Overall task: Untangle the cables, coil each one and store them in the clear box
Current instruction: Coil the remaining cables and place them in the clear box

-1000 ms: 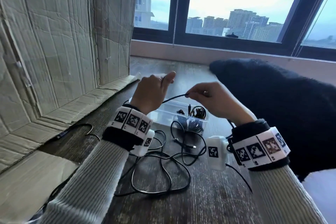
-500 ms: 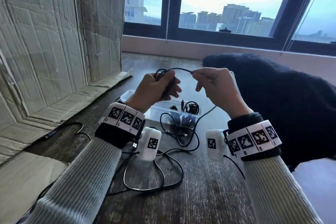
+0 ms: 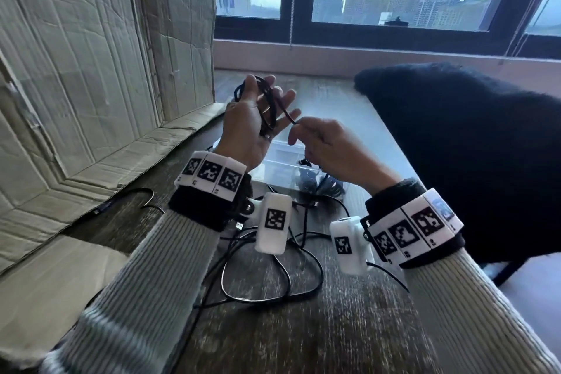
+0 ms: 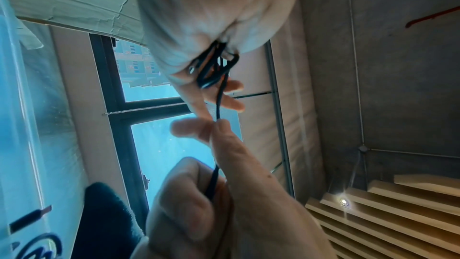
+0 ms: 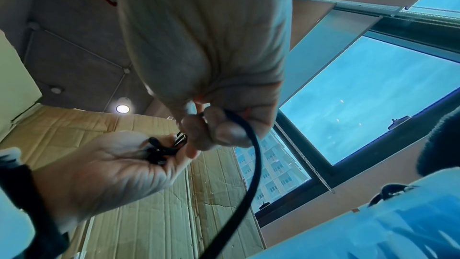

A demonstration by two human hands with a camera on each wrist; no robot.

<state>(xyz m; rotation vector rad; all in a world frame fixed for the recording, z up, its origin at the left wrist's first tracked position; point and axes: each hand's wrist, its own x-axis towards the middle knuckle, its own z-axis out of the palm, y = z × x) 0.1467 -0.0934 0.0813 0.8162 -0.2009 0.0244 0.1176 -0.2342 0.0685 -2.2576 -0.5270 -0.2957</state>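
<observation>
A thin black cable lies in loops across the palm of my left hand and over its thumb. That hand is raised above the table, palm toward me, fingers spread and fairly straight. My right hand pinches the same cable just right of the loops; its free length drops past the wrist. The left wrist view shows the strand running from the loops to the pinching right fingers. In the right wrist view the cable hangs down. Below both hands, the clear box holds coiled cables.
More black cables lie tangled on the wooden table near me, one with a USB plug. Flattened cardboard stands at the left with another cable at its edge. A dark fleece garment covers the right side.
My left hand went from gripping the loops to spread fingers, palm turned toward me. My right hand moved down and in close, still pinching the cable. More loops now sit on the left hand.
</observation>
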